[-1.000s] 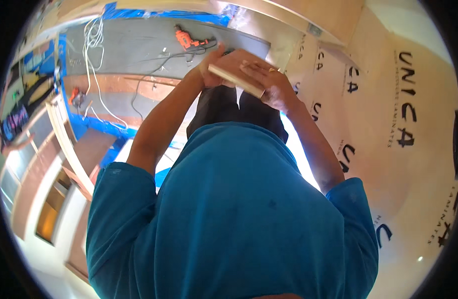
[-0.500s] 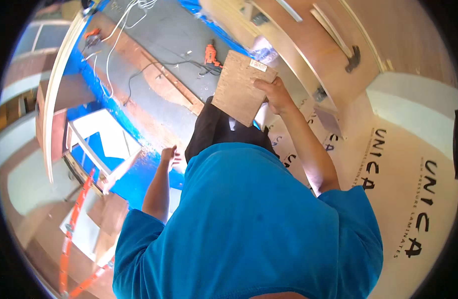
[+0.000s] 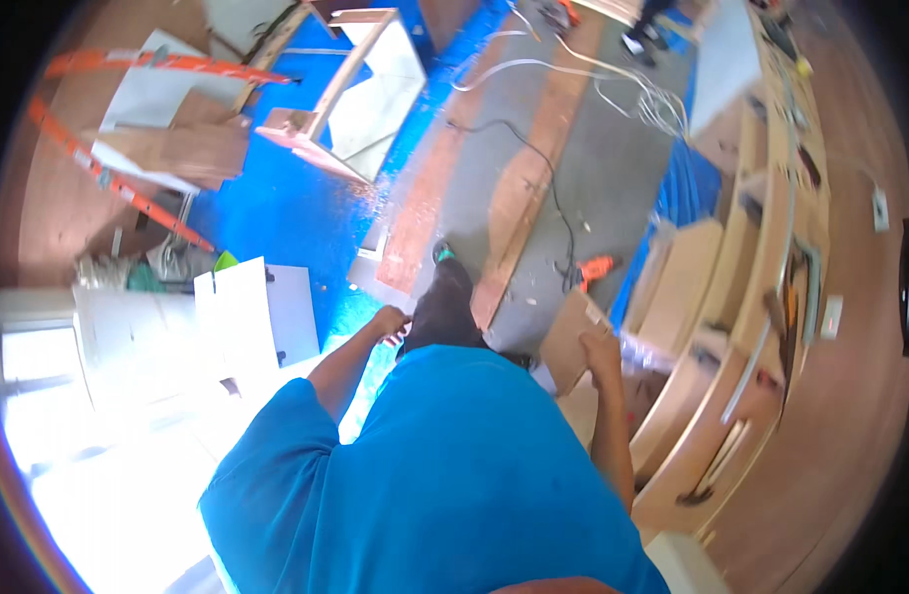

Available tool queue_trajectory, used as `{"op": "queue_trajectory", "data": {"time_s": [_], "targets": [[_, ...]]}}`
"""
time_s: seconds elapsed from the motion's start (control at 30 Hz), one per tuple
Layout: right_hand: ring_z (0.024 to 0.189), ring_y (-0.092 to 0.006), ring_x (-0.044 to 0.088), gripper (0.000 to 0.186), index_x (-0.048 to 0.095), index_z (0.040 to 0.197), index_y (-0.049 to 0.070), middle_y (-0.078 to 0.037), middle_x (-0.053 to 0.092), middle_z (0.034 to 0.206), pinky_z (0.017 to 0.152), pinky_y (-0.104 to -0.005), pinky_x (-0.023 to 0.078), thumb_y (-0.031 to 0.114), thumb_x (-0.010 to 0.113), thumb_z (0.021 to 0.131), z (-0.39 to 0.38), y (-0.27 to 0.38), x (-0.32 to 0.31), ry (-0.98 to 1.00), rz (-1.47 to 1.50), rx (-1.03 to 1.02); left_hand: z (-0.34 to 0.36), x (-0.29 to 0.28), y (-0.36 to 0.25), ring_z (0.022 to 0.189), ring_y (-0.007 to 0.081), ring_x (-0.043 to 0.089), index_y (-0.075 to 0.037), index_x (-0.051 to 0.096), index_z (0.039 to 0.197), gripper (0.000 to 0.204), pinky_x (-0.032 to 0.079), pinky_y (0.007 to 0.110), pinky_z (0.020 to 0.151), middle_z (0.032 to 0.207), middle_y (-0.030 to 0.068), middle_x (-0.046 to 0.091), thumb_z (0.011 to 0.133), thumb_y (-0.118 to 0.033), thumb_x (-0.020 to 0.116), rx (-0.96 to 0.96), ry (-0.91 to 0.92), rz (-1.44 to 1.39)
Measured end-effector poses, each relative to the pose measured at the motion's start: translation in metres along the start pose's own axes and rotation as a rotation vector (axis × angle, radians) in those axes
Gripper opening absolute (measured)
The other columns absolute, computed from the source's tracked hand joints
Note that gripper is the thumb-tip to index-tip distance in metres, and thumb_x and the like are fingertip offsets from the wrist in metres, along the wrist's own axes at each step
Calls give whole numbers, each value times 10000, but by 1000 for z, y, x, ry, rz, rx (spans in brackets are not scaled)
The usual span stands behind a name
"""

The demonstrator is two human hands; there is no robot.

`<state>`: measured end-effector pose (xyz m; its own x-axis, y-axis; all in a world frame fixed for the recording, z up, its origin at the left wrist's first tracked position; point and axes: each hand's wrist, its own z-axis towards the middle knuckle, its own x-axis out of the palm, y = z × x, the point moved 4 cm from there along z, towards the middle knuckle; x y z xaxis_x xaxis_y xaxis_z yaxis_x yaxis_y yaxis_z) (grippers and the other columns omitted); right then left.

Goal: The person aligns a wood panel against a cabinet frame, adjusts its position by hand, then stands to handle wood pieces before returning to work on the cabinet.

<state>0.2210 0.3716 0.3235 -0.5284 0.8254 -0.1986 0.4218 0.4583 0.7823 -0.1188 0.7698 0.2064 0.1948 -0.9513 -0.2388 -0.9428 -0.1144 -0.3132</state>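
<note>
My right hand (image 3: 603, 358) grips a small flat plywood board (image 3: 565, 342) by its edge, with the thumb over its face. A pale label sits near the board's upper corner. The board hangs at my right side, close to a workbench (image 3: 697, 411). My left hand (image 3: 389, 323) hangs beside my thigh, its fingers loosely curled and slightly apart, with nothing visible in them. Beyond the board, an orange power drill (image 3: 598, 268) lies on the grey floor, its dark cord (image 3: 551, 188) trailing away.
Long wooden strips (image 3: 535, 163) and a white cable (image 3: 652, 104) lie ahead. An orange ladder (image 3: 128, 183) and a white open cabinet frame (image 3: 360, 94) stand left, by blue sheeting (image 3: 246, 193). A hammer (image 3: 697, 493) rests on the bench. Another person's foot (image 3: 637, 48) shows at the far right.
My body has turned rightward and the view swings toward the floor strips and the bench's length. The board has lowered to my right side, still in my right hand.
</note>
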Motion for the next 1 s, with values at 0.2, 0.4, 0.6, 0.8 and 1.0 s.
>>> {"op": "queue_trajectory", "data": {"time_s": [0.2,0.4,0.6,0.8,1.0], "targets": [[773,-284,712,371,701,1033,-84,-170,731,837,708,-407,558,188,722,782,94,52,91,77,-649,-83,12,-82,55,684,348,723,78,666,1112,530,608,487,560,1007,226,724,973,-432,624,-97,-105,-167],[1020,-419,696,516,636,1222,-36,-271,708,1096,852,-477,543,214,703,775,160,117,127,165,-801,-21,66,-178,-20,611,264,706,33,693,982,472,603,423,529,883,165,731,970,-429,597,-186,-91,-59],[1054,-480,657,464,665,1118,-76,-319,690,1062,839,-519,530,267,665,805,270,131,146,62,-990,-92,83,-279,-200,512,221,660,26,673,859,423,557,376,457,716,120,679,941,-381,591,216,-178,-155],[1090,-504,619,544,597,1255,-47,-332,654,1144,904,-523,507,305,692,850,342,278,257,226,-1007,-288,82,-328,-275,617,204,683,15,682,982,394,573,345,505,812,110,694,932,-375,650,284,-232,-301],[871,-430,709,395,688,1032,-63,-294,701,912,724,-487,539,295,679,866,410,433,404,475,-835,-670,67,-356,-196,654,188,671,-56,680,1105,311,534,321,517,873,94,682,956,-325,633,150,-340,-716]]}}
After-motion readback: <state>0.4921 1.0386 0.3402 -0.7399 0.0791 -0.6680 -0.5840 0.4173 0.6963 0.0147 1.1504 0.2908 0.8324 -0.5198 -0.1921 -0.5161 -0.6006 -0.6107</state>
